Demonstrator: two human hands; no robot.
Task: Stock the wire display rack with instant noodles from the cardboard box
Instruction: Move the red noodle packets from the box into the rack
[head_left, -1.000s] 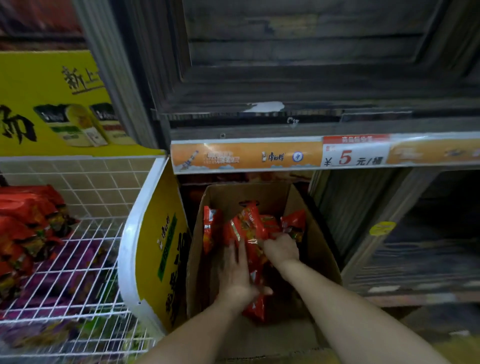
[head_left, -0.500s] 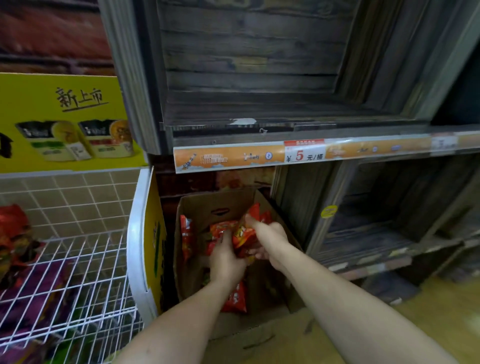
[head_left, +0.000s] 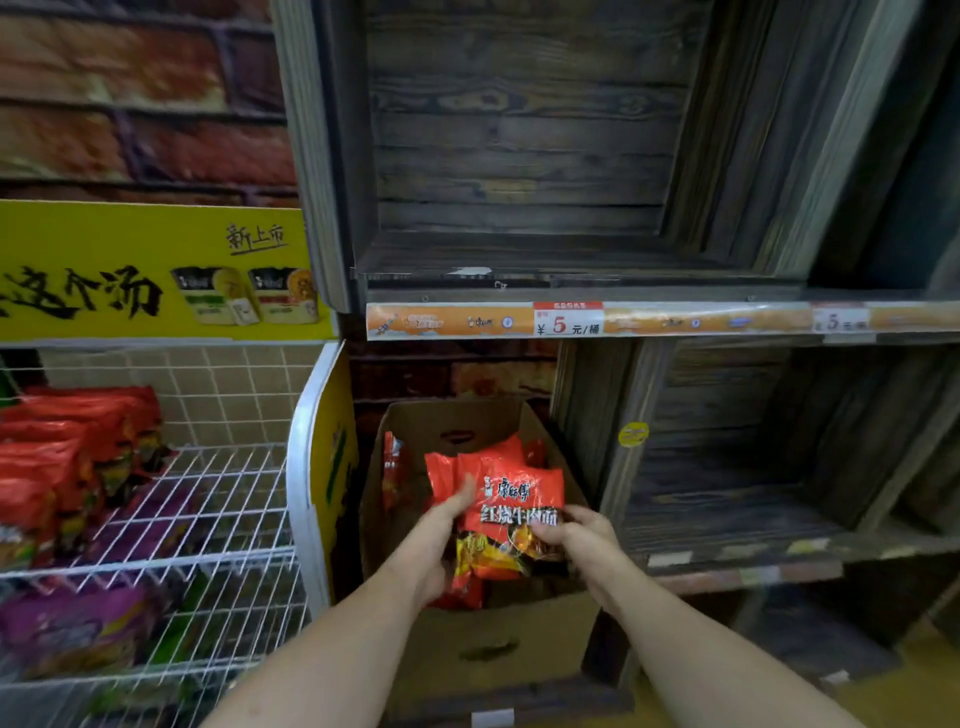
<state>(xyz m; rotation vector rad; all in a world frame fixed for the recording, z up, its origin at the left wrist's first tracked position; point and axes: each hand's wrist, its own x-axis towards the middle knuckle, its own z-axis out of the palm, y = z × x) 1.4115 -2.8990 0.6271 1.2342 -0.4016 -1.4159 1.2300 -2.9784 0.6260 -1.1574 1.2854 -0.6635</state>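
Noodle packets (head_left: 511, 499), gripped by left hand (head_left: 431, 545) and right hand (head_left: 579, 538) fingers (head_left: 548, 531), hang over the open cardboard box (head_left: 467, 649).

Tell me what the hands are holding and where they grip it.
A bundle of red noodle packets, over the cardboard box. The left hand grips its left side; the right hand grips its lower right edge.

A shop aisle, price strip (head_left: 566, 322) marked 5 yuan on wooden shelving (head_left: 519, 156), yellow promo sign (head_left: 156, 270), packed wire rack (head_left: 218, 519)
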